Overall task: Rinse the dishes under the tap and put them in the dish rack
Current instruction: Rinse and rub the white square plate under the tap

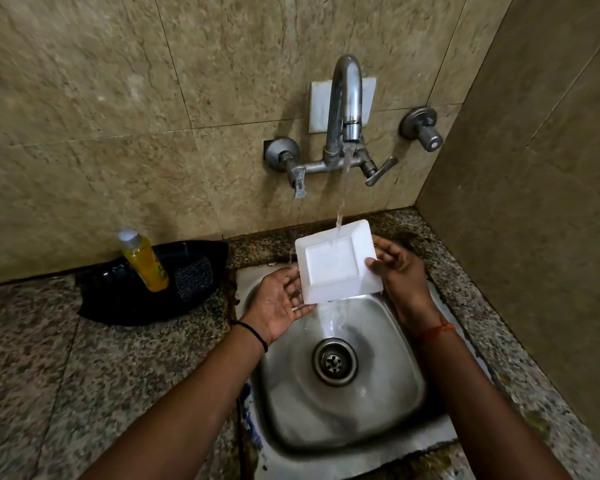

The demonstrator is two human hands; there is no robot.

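Note:
A white square plate point(333, 265) is held tilted over the steel sink point(388, 403), with its far edge under the water stream from the wall tap point(345, 109). Water runs off the plate's near edge down into the sink. My left hand point(278, 303) supports the plate's left and near edge from below, palm up with fingers spread. On the plate's right edge my right hand point(399, 271) grips with the thumb on top. No dish rack is in view.
A black tray point(118, 306) on the granite counter left of the sink holds a yellow liquid bottle point(144, 261) and a dark scrub pad point(193, 277). A side wall point(534, 202) stands close on the right. The sink drain point(334, 361) lies below the plate.

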